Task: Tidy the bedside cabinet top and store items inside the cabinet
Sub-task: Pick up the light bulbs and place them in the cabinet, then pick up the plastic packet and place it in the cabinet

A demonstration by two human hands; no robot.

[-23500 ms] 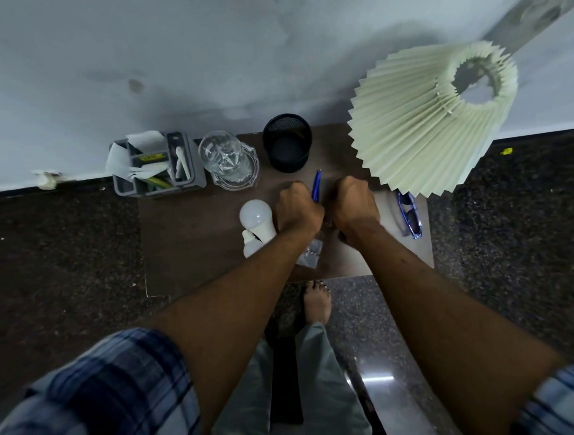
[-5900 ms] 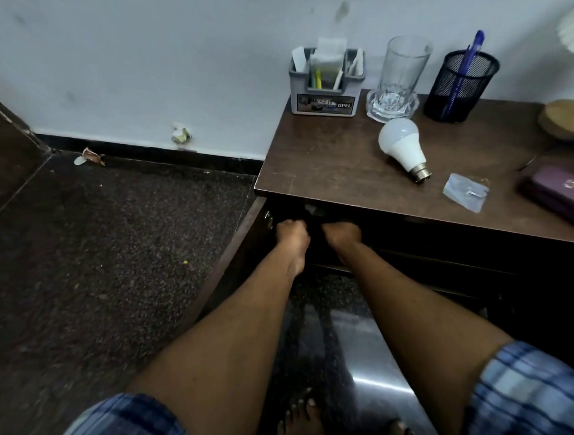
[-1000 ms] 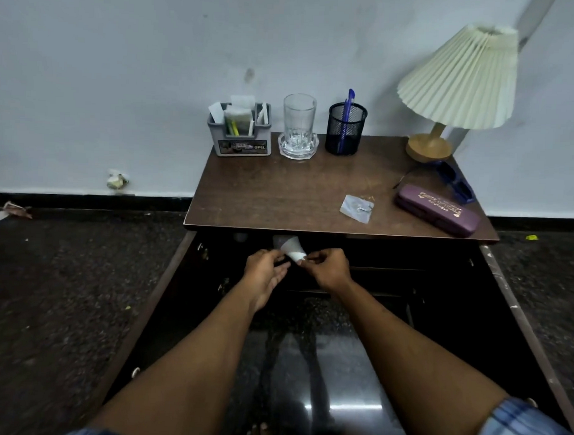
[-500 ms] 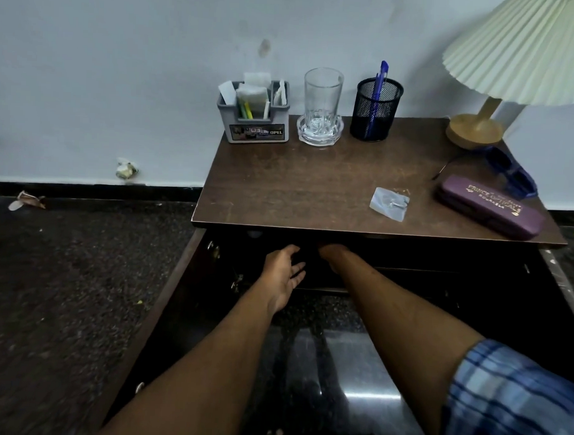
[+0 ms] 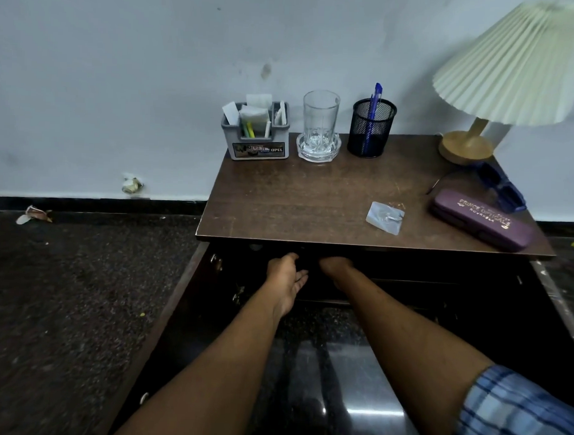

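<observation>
The brown cabinet top (image 5: 296, 198) carries a grey organiser (image 5: 256, 135), a drinking glass (image 5: 320, 121) on a glass coaster, a black mesh pen holder (image 5: 371, 132) with a blue pen, a small clear packet (image 5: 385, 217), a purple spectacle case (image 5: 481, 219) and blue sunglasses (image 5: 501, 189). Below the top, the cabinet is open and dark inside. My left hand (image 5: 287, 276) hovers at the opening with fingers apart and nothing in it. My right hand (image 5: 334, 264) reaches under the top's front edge; its fingers are hidden in the dark.
A pleated lamp (image 5: 512, 62) on a wooden base stands at the back right corner. The left cabinet door (image 5: 179, 295) and right door (image 5: 556, 298) swing out toward me. Dark speckled floor lies to the left, with litter scraps by the wall.
A second ago both hands held a white bulb at the cabinet opening. The bulb is now out of sight, my right hand is deeper inside, and my left hand has let go.
</observation>
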